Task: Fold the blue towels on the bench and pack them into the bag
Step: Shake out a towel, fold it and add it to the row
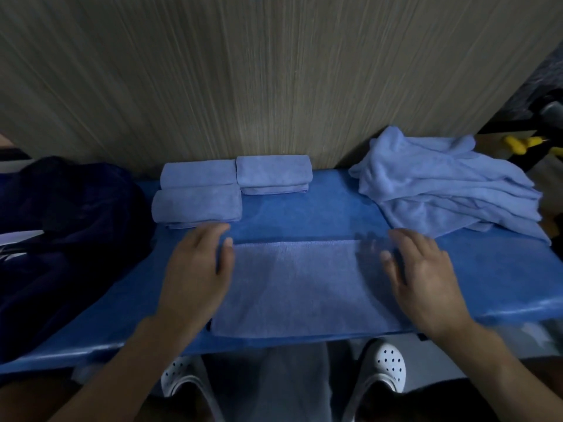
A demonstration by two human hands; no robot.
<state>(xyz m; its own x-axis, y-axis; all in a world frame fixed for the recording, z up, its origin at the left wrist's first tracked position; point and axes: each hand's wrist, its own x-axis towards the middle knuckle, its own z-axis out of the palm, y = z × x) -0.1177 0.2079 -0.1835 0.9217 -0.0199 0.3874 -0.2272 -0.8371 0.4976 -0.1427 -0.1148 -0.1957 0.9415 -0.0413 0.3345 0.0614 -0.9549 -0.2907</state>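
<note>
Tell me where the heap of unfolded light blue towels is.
In the head view, the heap of unfolded light blue towels lies at the right end of the blue bench, just beyond the right hand.

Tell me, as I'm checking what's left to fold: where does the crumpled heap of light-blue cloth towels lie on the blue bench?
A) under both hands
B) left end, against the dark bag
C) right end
C: the crumpled heap of light-blue cloth towels lies at the right end of the blue bench, beyond the right hand.

No legible text, labels, brands or numbers anywhere.
</note>
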